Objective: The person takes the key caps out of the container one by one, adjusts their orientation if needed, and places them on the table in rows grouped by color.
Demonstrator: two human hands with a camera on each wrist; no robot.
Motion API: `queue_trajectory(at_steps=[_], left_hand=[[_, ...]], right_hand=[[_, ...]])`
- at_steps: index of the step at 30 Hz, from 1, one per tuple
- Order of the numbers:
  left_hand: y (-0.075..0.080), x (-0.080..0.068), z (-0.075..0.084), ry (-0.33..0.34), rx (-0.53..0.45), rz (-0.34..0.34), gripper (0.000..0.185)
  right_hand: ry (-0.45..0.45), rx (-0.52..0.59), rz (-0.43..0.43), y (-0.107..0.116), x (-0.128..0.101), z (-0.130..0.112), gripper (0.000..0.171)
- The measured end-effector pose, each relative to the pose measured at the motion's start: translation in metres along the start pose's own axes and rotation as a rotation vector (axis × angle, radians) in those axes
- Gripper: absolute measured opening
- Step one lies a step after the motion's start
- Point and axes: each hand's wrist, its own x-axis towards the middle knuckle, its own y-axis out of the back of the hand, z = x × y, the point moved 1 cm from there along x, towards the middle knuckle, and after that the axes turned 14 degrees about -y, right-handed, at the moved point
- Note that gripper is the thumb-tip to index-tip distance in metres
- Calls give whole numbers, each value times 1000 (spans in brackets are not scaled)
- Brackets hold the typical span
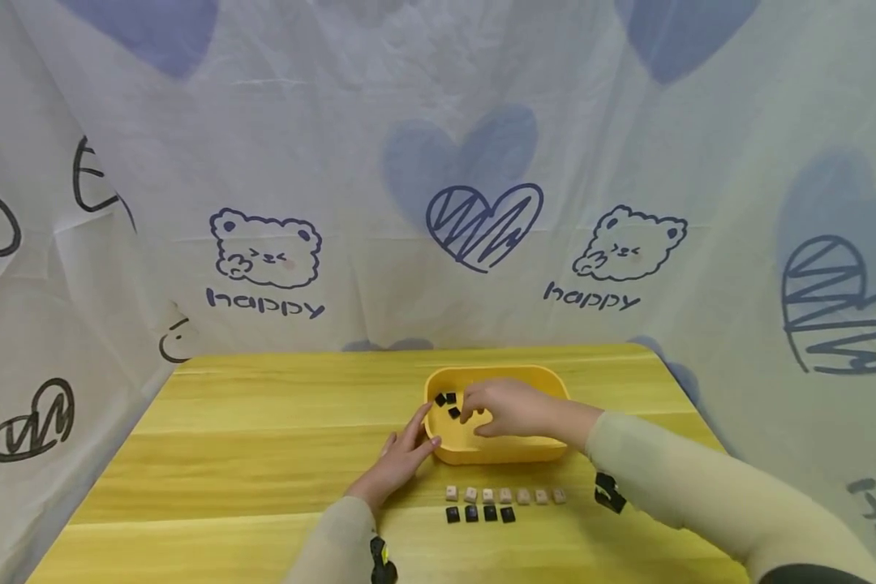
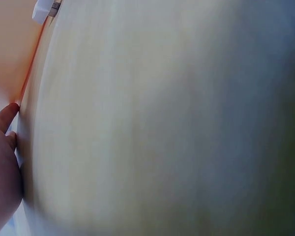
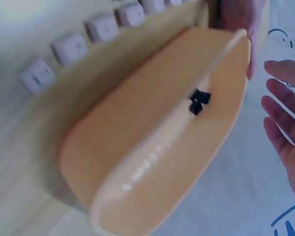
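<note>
A yellow bin (image 1: 504, 456) has three black keycaps (image 1: 450, 398) inside, grouped at its left end. My left hand (image 1: 400, 464) touches the bin's left end with its fingers extended; the left wrist view catches its fingers (image 2: 9, 115) against the orange-looking wall. Over the bin, my right hand (image 1: 507, 407) reaches in from the right, fingers slightly bent near the black keycaps. The right wrist view shows those fingers (image 3: 280, 105) spread apart and holding nothing.
A row of several white keycaps (image 1: 487, 495) lies in front of the bin. Nearer still is a row of several black keycaps (image 1: 490, 513). All rest on a yellow wood-grain table (image 1: 263, 438), with a printed cloth (image 1: 380, 284) hanging behind and at the sides.
</note>
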Motion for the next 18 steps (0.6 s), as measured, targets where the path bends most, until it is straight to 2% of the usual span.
queue_trajectory(at_steps=[6, 14, 18], left_hand=[[-2, 2, -2, 13, -18, 4, 67], [-2, 0, -2, 8, -13, 4, 68], [-2, 0, -1, -2, -16, 2, 68]], right_hand=[[21, -85, -41, 7, 23, 7, 18], [38, -185, -159, -6, 48, 14, 18], [62, -234, -189, -12, 57, 16, 19]])
